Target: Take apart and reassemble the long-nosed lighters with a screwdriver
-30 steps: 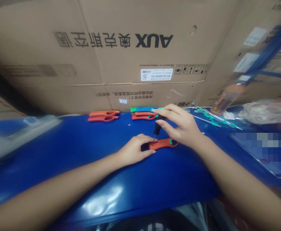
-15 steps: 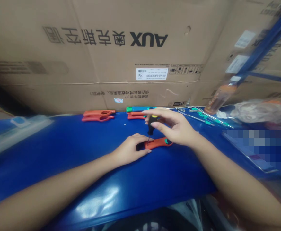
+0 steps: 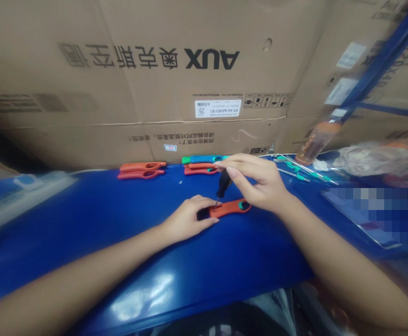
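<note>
My left hand (image 3: 191, 217) pinches the left end of an orange lighter casing (image 3: 228, 208) between thumb and fingers, pressing it to the blue table. A green part shows in the opening at the casing's right end. Above it, my right hand (image 3: 259, 182) has its fingers closed round the black handle of a screwdriver (image 3: 222, 185). The screwdriver leans, its top to the right, and its thin shaft comes down to the casing near my left fingertips. Whether the tip sits in a screw is too small to tell.
Two orange-red casings (image 3: 142, 171) lie at the back. Right of them are a blue and green casing (image 3: 204, 159) and another red one (image 3: 198, 169). Metal rods with green parts (image 3: 294, 168), a bottle (image 3: 317, 142) and a plastic bag (image 3: 368, 161) lie right. A large carton (image 3: 137, 93) stands behind.
The screwdriver's handle has tipped slightly to the right, and my right fingers have shifted their hold on it. My left hand and the casing stay in place.
</note>
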`<action>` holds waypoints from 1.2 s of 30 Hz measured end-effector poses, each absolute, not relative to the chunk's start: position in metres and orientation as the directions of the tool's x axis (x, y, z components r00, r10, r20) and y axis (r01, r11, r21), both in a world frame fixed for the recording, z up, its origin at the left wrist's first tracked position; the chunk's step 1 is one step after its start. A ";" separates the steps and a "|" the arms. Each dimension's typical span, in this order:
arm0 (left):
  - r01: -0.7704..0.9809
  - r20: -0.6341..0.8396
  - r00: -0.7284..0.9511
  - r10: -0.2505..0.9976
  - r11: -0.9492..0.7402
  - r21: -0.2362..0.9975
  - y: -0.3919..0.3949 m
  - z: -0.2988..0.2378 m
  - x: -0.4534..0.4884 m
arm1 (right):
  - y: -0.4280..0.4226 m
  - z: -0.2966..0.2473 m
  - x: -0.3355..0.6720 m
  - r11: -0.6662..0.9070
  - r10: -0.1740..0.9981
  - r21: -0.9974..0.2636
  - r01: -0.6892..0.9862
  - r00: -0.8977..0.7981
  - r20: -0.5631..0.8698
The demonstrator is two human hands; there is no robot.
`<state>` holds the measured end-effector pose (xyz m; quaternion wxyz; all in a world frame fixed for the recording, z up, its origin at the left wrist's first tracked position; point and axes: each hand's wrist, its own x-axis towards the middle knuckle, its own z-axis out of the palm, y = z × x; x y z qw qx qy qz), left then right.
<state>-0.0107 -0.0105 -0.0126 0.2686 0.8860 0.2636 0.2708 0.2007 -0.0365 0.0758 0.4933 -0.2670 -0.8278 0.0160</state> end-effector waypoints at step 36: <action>0.326 0.321 0.721 0.614 -0.710 0.625 -0.010 -0.013 -0.010 | -0.033 0.063 0.186 0.844 0.532 -0.414 0.342 -0.426 0.732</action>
